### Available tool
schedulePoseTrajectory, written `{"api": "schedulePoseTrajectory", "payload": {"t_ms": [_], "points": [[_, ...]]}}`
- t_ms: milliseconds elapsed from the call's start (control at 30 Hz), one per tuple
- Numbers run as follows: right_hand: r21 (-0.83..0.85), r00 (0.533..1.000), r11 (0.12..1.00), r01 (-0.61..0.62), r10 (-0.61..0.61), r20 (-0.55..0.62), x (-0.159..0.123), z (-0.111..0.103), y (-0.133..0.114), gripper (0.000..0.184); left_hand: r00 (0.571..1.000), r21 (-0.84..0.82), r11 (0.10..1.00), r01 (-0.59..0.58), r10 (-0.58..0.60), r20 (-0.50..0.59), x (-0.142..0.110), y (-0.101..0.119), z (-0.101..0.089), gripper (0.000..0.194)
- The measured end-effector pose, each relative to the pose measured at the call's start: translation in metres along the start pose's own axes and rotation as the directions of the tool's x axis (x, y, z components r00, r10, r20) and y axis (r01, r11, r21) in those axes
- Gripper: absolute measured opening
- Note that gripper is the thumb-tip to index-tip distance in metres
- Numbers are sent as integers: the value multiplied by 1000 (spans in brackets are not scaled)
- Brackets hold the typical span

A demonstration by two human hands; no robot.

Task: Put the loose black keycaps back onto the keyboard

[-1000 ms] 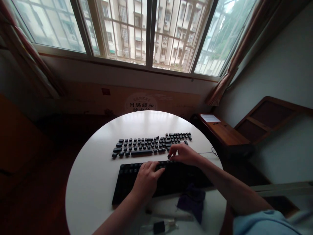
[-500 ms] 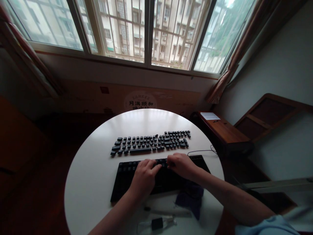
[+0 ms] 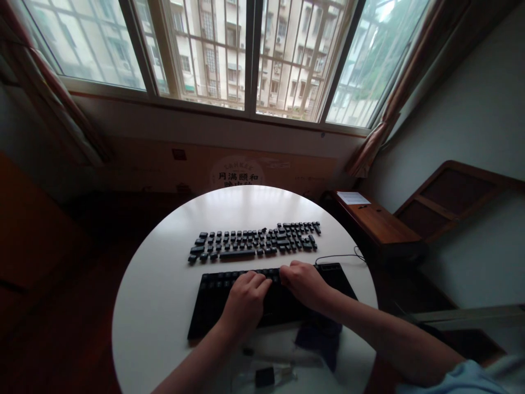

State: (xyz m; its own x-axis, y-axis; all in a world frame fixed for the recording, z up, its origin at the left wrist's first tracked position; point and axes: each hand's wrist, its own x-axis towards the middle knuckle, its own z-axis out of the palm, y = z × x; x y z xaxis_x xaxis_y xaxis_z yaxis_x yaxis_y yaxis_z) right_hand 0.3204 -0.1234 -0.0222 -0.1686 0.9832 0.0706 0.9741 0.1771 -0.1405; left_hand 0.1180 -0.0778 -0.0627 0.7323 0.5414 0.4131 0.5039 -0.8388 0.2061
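Keyboard [image 3: 205, 316] under left hand [image 3: 245, 300] and right hand [image 3: 305, 283]: far rows [image 3: 220, 284] capped, nearer area seemingly bare | loose keycaps [image 3: 238, 255] beyond both hands, unfitted | both curled, grip hidden

On a round white desk [image 3: 141, 306], small loose black keycaps [image 3: 238, 254] lie in rows beyond a long black keyboard [image 3: 205, 309]. The bare left hand [image 3: 245, 298] rests on the keyboard's far rows; the bare right hand [image 3: 302, 282] curls over them just beside it, fingertips hidden. A crumpled dark purple cloth [image 3: 318, 339] lies by the near edge. Beyond the desk is a wide, metal-framed window [image 3: 251, 60].
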Motion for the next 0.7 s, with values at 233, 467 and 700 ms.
{"api": "schedulePoseTrajectory", "payload": {"t_ms": [233,467,700], "points": [[-85,999,996,-15,11,-52,-6,0,-5,13,996,66,996,-67,62,65,0,12,2,44],[81,978,995,63,-46,-204,-16,9,4,16,980,106,994,-31,10,199,5,20,-6,48],[145,980,983,109,-83,-180,-18,6,15,14,934,123,991,49,-89,347,30,30,-24,32]]}}
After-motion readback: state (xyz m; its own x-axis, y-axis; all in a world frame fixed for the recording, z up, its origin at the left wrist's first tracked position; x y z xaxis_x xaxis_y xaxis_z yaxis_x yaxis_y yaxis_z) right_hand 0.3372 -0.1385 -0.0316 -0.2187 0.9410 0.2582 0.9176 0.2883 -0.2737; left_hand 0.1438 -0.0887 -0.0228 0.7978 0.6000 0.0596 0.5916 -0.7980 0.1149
